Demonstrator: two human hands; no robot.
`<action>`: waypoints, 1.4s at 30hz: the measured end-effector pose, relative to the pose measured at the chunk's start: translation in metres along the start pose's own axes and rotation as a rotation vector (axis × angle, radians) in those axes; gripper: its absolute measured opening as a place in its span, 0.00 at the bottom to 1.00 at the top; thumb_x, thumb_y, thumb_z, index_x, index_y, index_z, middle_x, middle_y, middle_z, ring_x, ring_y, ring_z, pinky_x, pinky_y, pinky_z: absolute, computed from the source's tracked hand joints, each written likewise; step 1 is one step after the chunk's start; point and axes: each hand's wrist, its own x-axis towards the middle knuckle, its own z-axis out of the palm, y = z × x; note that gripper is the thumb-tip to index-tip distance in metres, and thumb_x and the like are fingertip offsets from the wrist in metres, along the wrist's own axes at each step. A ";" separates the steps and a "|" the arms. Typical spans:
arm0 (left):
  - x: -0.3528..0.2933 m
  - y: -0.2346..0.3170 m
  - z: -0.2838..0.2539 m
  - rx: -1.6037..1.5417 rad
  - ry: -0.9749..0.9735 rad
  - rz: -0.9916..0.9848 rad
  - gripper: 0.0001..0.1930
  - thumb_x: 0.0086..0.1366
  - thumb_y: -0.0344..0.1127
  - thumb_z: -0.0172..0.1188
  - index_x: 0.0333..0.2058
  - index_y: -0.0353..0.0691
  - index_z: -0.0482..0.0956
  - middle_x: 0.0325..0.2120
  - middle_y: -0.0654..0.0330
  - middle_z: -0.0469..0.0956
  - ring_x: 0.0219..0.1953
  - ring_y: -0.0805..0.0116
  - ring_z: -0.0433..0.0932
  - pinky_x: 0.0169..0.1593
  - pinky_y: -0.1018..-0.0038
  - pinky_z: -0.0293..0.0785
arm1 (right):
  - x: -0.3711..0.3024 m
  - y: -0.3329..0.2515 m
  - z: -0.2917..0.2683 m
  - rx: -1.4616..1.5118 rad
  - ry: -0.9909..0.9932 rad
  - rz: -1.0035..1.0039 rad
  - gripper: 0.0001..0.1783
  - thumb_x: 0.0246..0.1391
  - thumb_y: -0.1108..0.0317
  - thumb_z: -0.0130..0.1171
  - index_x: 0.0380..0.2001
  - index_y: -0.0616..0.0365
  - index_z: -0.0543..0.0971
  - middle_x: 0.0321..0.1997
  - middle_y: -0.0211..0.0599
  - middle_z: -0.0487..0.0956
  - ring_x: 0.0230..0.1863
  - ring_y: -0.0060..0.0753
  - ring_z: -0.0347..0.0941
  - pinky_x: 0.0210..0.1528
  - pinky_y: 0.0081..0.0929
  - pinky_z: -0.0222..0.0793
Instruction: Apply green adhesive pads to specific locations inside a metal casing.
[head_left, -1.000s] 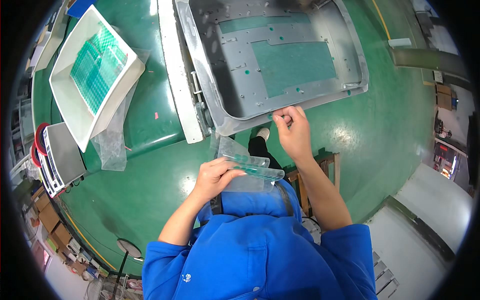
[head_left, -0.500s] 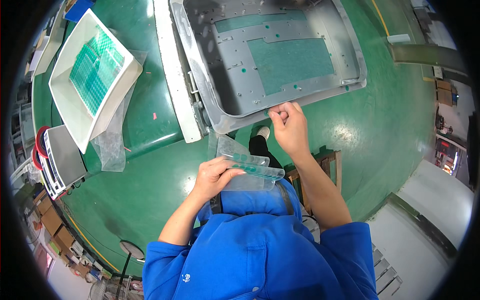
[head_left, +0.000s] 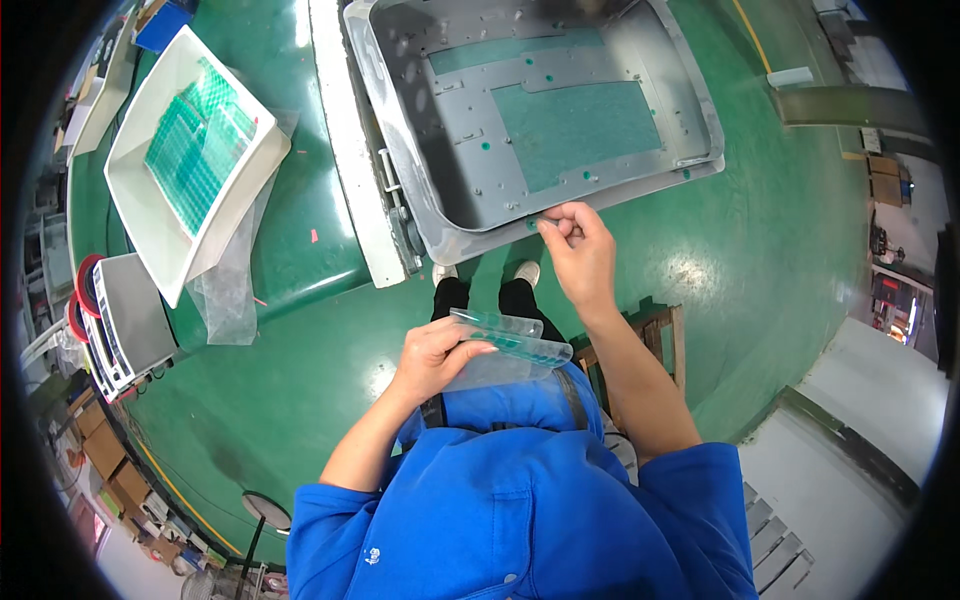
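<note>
My left hand (head_left: 430,358) is closed on a clear plastic sheet with green dots (head_left: 515,345), which curls in front of my waist. At the near rim of a grey metal housing (head_left: 465,243), my right hand (head_left: 578,250) is closed in a pinch, thumb against curled fingers. Beside its thumb tip a green dot (head_left: 532,224) shows on the rim. Whatever the fingertips hold is hidden. More green dots (head_left: 587,176) are scattered over the housing's floor, around its large rectangular opening.
On the left, a white tub (head_left: 270,150) of green dotted sheets stands over a clear plastic film (head_left: 228,300). Nearby is a grey boxy device (head_left: 138,300) with red rings. A white beam (head_left: 355,160) runs beside the housing. A wooden stool (head_left: 655,340) stands right of me.
The plastic sheet in my left hand has dropped its upward-standing flap, so my feet show behind it. My right hand stays pinched at the rim, nearly unmoved. The whole view has shifted slightly.
</note>
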 end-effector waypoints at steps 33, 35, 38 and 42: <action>0.139 -0.027 -0.150 -1.137 0.866 -0.170 0.07 0.56 0.33 0.49 0.27 0.36 0.73 0.37 0.47 0.71 0.41 0.59 0.71 0.43 0.67 0.70 | 0.243 -0.236 -0.216 -0.235 -0.801 -0.609 0.15 0.55 0.62 0.45 0.41 0.60 0.71 0.38 0.35 0.74 0.41 0.25 0.68 0.44 0.21 0.62; 0.181 -0.051 -0.159 -1.157 0.899 -0.253 0.08 0.56 0.34 0.49 0.28 0.36 0.72 0.37 0.48 0.71 0.41 0.59 0.71 0.44 0.67 0.70 | 0.296 -0.199 -0.285 -0.043 -0.486 -0.583 0.19 0.55 0.61 0.42 0.45 0.62 0.69 0.41 0.36 0.74 0.47 0.28 0.67 0.51 0.23 0.59; 0.209 -0.060 -0.160 -1.118 0.936 -0.327 0.09 0.56 0.35 0.49 0.30 0.36 0.72 0.37 0.49 0.71 0.41 0.59 0.71 0.44 0.67 0.70 | 0.342 -0.052 -0.295 0.742 -0.305 -0.371 0.24 0.55 0.55 0.43 0.48 0.62 0.66 0.48 0.39 0.69 0.51 0.33 0.64 0.54 0.30 0.57; 0.178 -0.043 -0.149 -1.022 1.017 -0.396 0.10 0.57 0.36 0.50 0.33 0.36 0.71 0.38 0.50 0.72 0.41 0.60 0.71 0.44 0.66 0.69 | 0.377 0.057 -0.226 0.841 -0.486 0.154 0.24 0.55 0.55 0.43 0.48 0.62 0.66 0.48 0.39 0.69 0.51 0.33 0.64 0.54 0.31 0.57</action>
